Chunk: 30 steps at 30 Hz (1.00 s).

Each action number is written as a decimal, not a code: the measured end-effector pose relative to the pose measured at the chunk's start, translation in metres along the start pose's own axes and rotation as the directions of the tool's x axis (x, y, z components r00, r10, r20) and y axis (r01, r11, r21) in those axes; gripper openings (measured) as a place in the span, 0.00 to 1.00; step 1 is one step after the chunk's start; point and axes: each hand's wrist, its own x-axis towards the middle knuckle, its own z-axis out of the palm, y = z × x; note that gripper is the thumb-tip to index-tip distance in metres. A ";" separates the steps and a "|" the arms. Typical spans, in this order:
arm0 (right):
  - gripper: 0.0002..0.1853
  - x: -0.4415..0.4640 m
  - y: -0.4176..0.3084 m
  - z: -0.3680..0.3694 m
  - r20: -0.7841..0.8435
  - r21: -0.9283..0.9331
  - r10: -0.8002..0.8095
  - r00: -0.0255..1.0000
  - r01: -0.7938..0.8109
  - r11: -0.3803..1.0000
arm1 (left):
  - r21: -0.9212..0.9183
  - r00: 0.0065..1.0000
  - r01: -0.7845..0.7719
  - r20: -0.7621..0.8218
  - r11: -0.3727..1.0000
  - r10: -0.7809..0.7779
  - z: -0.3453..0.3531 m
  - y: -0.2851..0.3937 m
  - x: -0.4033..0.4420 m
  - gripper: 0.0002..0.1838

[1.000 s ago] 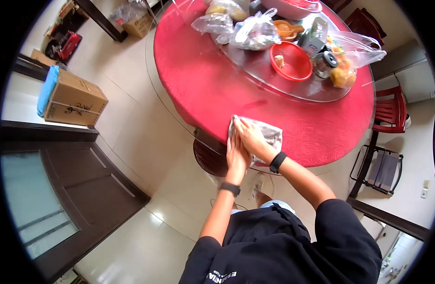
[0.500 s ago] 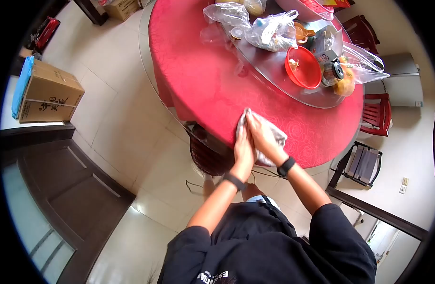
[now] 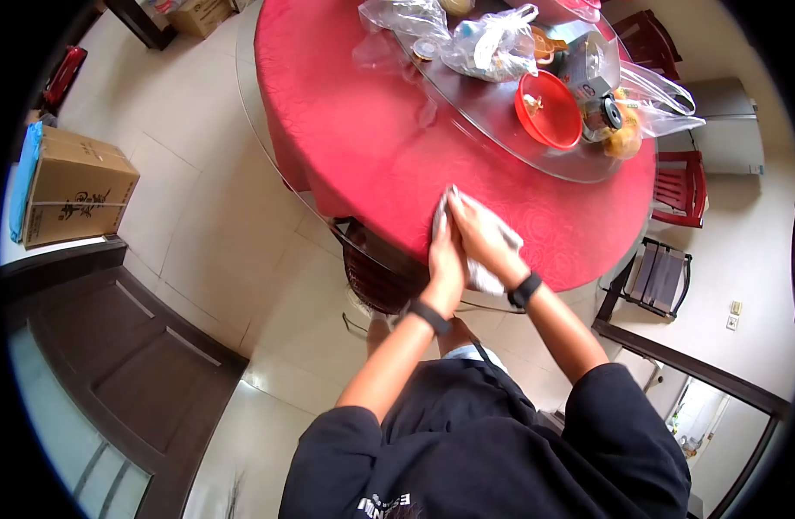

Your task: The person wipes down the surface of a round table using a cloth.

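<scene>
A pale grey-white cloth (image 3: 486, 278) lies at the near edge of the round table, on the red tablecloth (image 3: 363, 164). My left hand (image 3: 447, 258) presses along its left side, fingers pointing forward and closed against the fabric. Right beside it, my right hand (image 3: 479, 235) holds the cloth from above, the two hands touching at thumbs and fingertips. Part of the fabric sticks out past the fingertips and to the right of my right hand; the rest is hidden under my palms.
On the glass turntable (image 3: 492, 143) stand a red bowl (image 3: 549, 111), a tied plastic bag (image 3: 492, 48), a dark-lidded jar (image 3: 601, 117) and a box (image 3: 592, 69). A dark chair (image 3: 376, 268) is tucked beneath the near edge. A cardboard carton (image 3: 77, 190) stands at left.
The view has shifted slightly, so the table and its items sit a little higher and further left. Both hands stay together on the cloth at the table's edge.
</scene>
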 end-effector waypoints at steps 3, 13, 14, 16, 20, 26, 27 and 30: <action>0.25 0.020 -0.003 -0.004 -0.089 -0.046 -0.039 0.995 0.035 0.998 | -0.459 0.980 -0.091 0.115 0.884 0.161 -0.024 -0.039 0.005 0.30; 0.32 -0.057 -0.043 0.020 0.066 -0.128 0.124 0.990 -0.115 0.985 | -0.336 0.969 -0.115 0.169 0.935 0.179 -0.024 -0.003 -0.071 0.33; 0.32 -0.045 -0.030 0.020 0.071 -0.119 0.129 0.989 -0.120 0.986 | -0.349 0.965 -0.122 0.176 0.929 0.193 -0.029 -0.012 -0.052 0.32; 0.28 -0.014 -0.001 0.021 -0.110 -0.054 0.008 0.994 -0.014 0.998 | -0.399 0.981 -0.126 0.089 0.908 0.175 -0.015 -0.015 -0.018 0.29; 0.22 -0.017 -0.009 -0.006 0.004 -0.019 0.057 0.998 -0.057 0.998 | 0.524 0.993 0.064 -0.114 0.850 -0.005 0.005 0.036 -0.029 0.30; 0.30 -0.091 -0.019 0.016 0.107 -0.222 -0.059 0.992 0.082 0.972 | 0.686 0.981 -0.155 0.190 0.710 0.031 -0.047 0.042 -0.079 0.31; 0.32 -0.080 -0.020 0.011 0.141 -0.253 -0.051 0.989 0.085 0.964 | 0.929 0.980 -0.142 0.180 0.341 -0.085 -0.046 0.042 -0.069 0.31; 0.26 -0.027 0.001 0.014 -0.108 -0.175 -0.149 0.983 0.128 0.976 | 0.522 0.976 -0.155 0.210 0.839 0.050 -0.034 0.010 -0.024 0.33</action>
